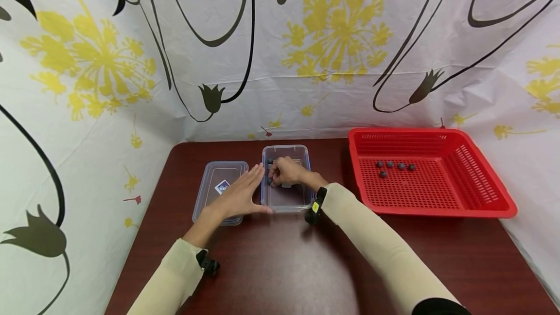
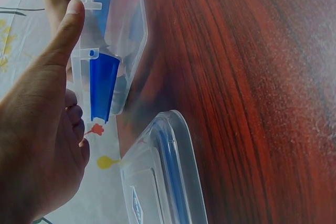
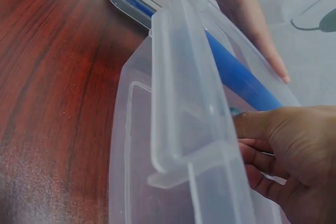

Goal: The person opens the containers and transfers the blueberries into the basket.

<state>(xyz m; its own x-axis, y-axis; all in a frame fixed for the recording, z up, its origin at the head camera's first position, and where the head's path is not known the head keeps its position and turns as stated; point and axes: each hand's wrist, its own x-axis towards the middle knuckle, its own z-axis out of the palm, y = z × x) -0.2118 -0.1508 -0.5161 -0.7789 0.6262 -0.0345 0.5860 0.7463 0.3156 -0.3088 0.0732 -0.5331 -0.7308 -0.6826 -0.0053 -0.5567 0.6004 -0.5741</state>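
The fingers of the right hand [image 1: 285,171] are curled down inside the clear rectangular plastic container [image 1: 286,198], bunched over a few small dark round balls [image 1: 270,162] in its far-left corner; whether they pinch one, I cannot tell, since the knuckles hide the tips. From the right wrist view the same fingers [image 3: 262,153] fold inward just past the container's rim and its long clear latch flap [image 3: 184,87].

The left hand [image 1: 239,196] lies flat with its fingers straight and together, the palm side pressed along the container's left wall at the 9 o'clock side. In the left wrist view the thumb [image 2: 65,30] stands straight up against the container's rim, beside a blue clip [image 2: 102,85] on its side.

The container sits on the dark red-brown wooden table [image 1: 271,266], roughly at the centre, toward 12 o'clock from the person. Just beside it at 9 o'clock lies the clear plastic lid [image 1: 218,183] with a blue seal and a small label, partly under the left hand.

Well apart at 3 o'clock stands a red perforated plastic basket [image 1: 481,183] holding five more dark balls [image 1: 395,166]. A white cloth with yellow flowers [image 1: 337,28] hangs behind and around the table.
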